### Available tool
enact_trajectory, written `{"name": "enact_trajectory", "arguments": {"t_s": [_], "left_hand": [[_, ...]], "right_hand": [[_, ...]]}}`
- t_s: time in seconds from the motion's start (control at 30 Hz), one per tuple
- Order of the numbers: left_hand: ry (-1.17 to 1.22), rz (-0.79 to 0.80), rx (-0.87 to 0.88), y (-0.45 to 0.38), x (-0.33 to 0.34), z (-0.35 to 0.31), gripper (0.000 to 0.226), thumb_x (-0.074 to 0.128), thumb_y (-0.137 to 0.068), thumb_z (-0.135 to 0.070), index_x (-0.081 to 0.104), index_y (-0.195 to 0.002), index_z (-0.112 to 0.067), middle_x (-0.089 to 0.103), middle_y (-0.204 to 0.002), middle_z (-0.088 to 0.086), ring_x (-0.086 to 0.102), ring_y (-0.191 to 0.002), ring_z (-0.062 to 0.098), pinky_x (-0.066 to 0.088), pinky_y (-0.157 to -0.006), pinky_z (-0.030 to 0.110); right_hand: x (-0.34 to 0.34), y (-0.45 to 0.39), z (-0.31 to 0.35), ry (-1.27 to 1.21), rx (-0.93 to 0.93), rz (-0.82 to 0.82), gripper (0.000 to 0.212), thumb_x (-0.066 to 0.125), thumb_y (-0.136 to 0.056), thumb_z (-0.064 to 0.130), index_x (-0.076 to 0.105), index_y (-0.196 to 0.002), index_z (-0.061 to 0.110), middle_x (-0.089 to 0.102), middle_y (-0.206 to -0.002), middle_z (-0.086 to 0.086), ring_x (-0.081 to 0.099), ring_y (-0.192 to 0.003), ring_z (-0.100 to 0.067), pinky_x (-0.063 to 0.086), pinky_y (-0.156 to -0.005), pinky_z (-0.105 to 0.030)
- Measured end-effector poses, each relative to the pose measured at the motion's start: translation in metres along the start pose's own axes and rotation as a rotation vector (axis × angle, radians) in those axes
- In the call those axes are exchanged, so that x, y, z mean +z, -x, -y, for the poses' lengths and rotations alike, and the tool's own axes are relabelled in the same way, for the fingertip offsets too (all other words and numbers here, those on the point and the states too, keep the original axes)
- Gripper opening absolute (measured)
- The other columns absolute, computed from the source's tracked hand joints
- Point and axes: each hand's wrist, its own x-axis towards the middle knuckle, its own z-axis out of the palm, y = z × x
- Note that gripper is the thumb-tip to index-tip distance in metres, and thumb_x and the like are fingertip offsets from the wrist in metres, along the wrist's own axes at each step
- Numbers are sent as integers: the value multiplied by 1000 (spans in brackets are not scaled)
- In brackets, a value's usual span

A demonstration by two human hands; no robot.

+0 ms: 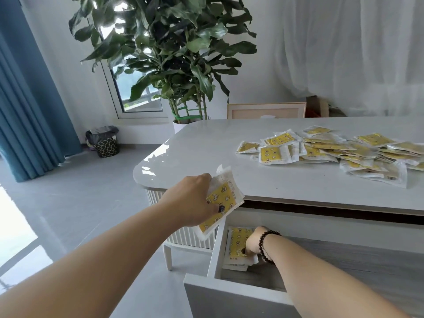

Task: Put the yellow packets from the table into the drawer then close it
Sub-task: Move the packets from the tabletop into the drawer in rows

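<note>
Head camera shows the drawer [213, 253] pulled open, the right hand [253, 243] pinching packets onto a small stack [236, 249] in its left corner, while the left hand [195, 200] grips a few more packets [221, 203] just above. Most of the job seems left: a big pile of yellow packets [332, 152] lies on the desk [206, 152], nothing blocking the way, with a plant [169, 53] and bin [103, 141] beyond.
</note>
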Motion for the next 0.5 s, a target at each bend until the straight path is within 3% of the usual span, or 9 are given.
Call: {"name": "enact_trajectory", "arguments": {"t_s": [0.13, 0.23, 0.3, 0.4, 0.5], "left_hand": [[6, -7, 2, 0, 0, 0, 30, 64, -85, -41, 45, -98, -22, 53, -87, -6, 53, -70, 12, 44, -57, 26], [20, 0, -1, 1, 0, 2, 31, 65, -84, -41, 46, -98, -22, 52, -87, -7, 51, -67, 10, 40, -53, 23], [38, 9, -3, 3, -1, 3, 31, 66, -84, -40, 46, -100, -22, 51, -86, -8, 50, -66, 8, 38, -51, 21], [97, 39, 8, 6, -2, 5, 33, 67, -84, -39, 50, -105, -21, 52, -86, -9, 52, -68, 7, 44, -54, 19], [169, 95, 33, 9, -2, 5, 35, 70, -82, -37, 54, -109, -21, 58, -93, -8, 59, -75, 7, 49, -58, 16]], "right_hand": [[-6, 0, -3, -169, 70, -24, 44, 42, -100, 22, 40, -138, -1, 44, -142, -15, 47, -128, -27, 41, -103, -31], [-6, -4, -7, -149, 53, -50, 46, 60, -90, 22, 48, -130, 4, 56, -126, -8, 54, -119, -21, 46, -85, -23], [-6, -1, -5, -142, 111, -105, 46, 58, -90, 23, 47, -131, 5, 57, -115, -5, 55, -115, -19, 47, -81, -21], [-14, 12, -3, -194, 124, -208, 52, 54, -89, 23, 38, -136, 6, 45, -130, -9, 48, -121, -23, 46, -94, -27], [-38, 41, -13, -339, -47, -264, 34, 47, -92, 14, 48, -125, 5, 56, -115, -9, 58, -99, -19, 49, -78, -25]]}}
